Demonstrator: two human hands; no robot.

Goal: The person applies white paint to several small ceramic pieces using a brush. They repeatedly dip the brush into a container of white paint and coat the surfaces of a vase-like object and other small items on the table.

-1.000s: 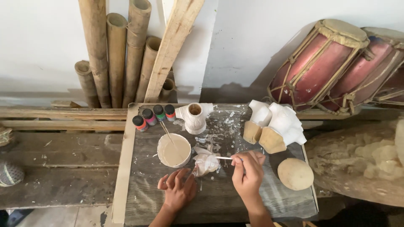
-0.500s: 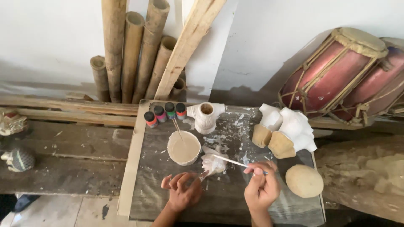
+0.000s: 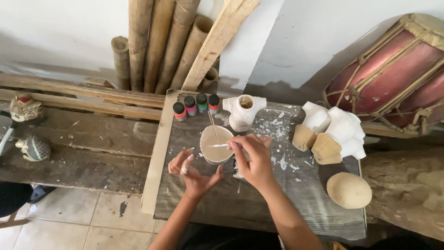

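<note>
We are dipping the brush (image 3: 222,145), pinched in our right hand (image 3: 254,162), into the paint bowl (image 3: 216,144) on the table (image 3: 259,208), our left hand (image 3: 192,173) open beside it, the white figure (image 3: 243,111) behind looks painted already.

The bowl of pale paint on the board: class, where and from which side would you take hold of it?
Probably grip the bowl by its outer wall on the near left, beside the open left hand. A stick leans in it at the far rim, and the right hand holds a brush over the right side.
</note>
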